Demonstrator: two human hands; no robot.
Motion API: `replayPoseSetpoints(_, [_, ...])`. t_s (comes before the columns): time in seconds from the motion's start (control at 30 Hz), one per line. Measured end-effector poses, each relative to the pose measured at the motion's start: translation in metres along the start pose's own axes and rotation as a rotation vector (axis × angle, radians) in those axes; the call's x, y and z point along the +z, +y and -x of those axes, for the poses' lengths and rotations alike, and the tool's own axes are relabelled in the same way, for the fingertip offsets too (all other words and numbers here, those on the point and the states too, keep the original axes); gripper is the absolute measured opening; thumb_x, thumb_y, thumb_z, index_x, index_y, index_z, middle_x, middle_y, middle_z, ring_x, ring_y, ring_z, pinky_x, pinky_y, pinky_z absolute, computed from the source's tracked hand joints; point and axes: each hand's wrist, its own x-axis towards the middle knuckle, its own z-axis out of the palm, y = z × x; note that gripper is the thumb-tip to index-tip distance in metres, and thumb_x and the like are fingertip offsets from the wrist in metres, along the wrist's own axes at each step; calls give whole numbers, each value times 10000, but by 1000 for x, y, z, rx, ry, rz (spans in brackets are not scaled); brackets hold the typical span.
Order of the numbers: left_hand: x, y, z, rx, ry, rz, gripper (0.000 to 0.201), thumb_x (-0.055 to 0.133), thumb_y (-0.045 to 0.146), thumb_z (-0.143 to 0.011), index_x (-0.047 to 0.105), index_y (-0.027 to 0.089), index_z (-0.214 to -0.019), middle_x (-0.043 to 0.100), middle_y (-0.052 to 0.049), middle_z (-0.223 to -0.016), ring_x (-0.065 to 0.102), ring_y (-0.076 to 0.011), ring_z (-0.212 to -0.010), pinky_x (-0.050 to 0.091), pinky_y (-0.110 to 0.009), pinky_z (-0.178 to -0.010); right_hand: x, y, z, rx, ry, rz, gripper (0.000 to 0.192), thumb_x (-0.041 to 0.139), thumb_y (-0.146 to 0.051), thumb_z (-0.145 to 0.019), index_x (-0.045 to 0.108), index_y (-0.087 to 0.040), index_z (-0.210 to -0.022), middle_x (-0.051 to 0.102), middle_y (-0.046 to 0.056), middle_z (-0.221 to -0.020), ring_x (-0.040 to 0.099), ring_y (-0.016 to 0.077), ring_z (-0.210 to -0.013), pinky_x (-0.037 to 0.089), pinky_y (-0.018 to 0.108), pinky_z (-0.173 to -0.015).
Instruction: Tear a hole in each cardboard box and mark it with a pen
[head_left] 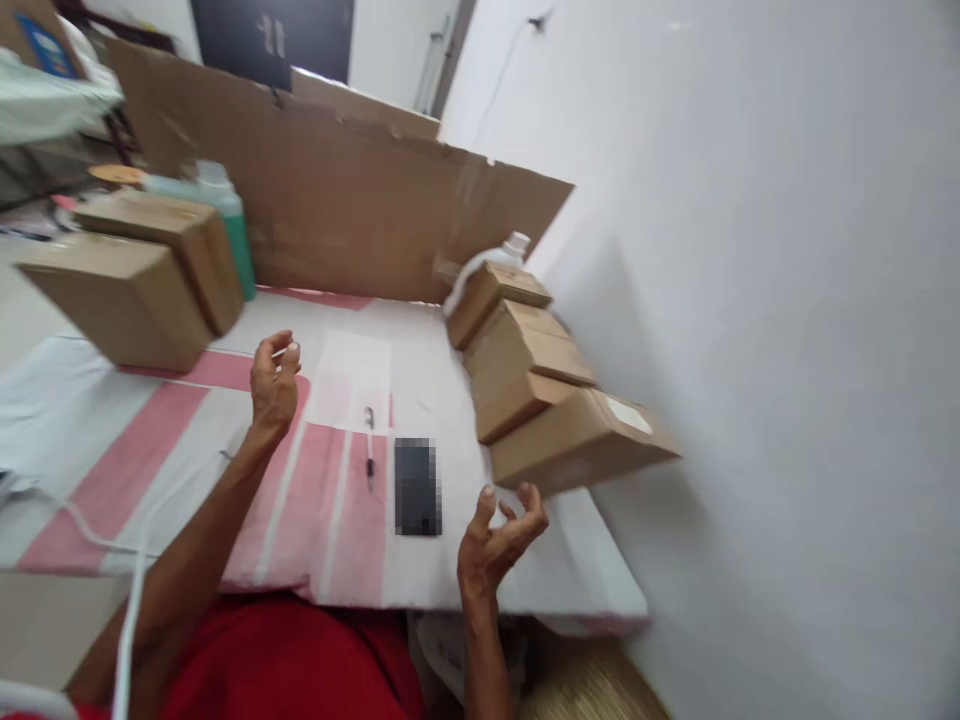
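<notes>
While both hands hang in the air with nothing in them, I look at what sits near. My left hand (274, 385) has loosely curled fingers above the pink and white striped cloth (150, 470). My right hand (499, 535) is half curled too, just beside the nearest brown cardboard box (577, 440). That box looks light and stiff; I would hold it by its two long sides. A thin pen (369, 440) lies near a dark blurred flat thing (417, 486) I cannot make out.
</notes>
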Motion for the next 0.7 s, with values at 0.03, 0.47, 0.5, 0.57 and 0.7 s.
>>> replayPoseSetpoints(0.03, [-20, -3, -7, 25, 154, -29, 395, 443, 335, -1055, 496, 175, -1412, 519, -168, -1485, 565, -270, -1333, 508, -458, -1106, 14, -18, 14, -30, -54, -82, 574, 514, -504, -1041, 436, -127, -1467, 529, 247, -1389, 565, 341, -1227, 565, 517, -954])
replayPoseSetpoints(0.47, [-191, -32, -127, -185, 906, -148, 513, 637, 398, -1021, 530, 189, -1478, 505, -167, -1554, 509, -350, -1427, 439, -597, -1168, 229, -219, 95, -451, -999, -599, 397, 535, -284, -961, 644, -174, -1326, 665, 177, -1278, 638, 303, -1188, 619, 454, -868])
replayPoseSetpoints(0.5, [-194, -36, -135, -226, 886, -152, 477, 663, 403, -1011, 575, 195, -1431, 564, -141, -1496, 585, -323, -1338, 507, -572, -1103, 243, -229, 94, -428, -1042, -590, 439, 543, -294, -958, 624, -169, -1370, 651, 188, -1337, 621, 313, -1242, 613, 477, -913])
replayPoseSetpoints(0.57, [-198, -41, -148, -282, 833, -176, 425, 685, 396, -1002, 619, 189, -1368, 634, -115, -1394, 663, -277, -1201, 582, -510, -1002, 270, -252, 91, -395, -1096, -580, 532, 565, -327, -959, 560, -153, -1462, 606, 204, -1449, 570, 331, -1348, 573, 531, -1016])
replayPoseSetpoints(0.7, [-205, -38, -147, -298, 690, -307, 404, 678, 390, -1007, 629, 173, -1344, 656, -112, -1345, 684, -263, -1145, 603, -481, -960, 309, -294, 95, -391, -1092, -612, 621, 594, -363, -963, 507, -39, -1485, 623, 223, -1441, 564, 362, -1380, 507, 582, -1097])
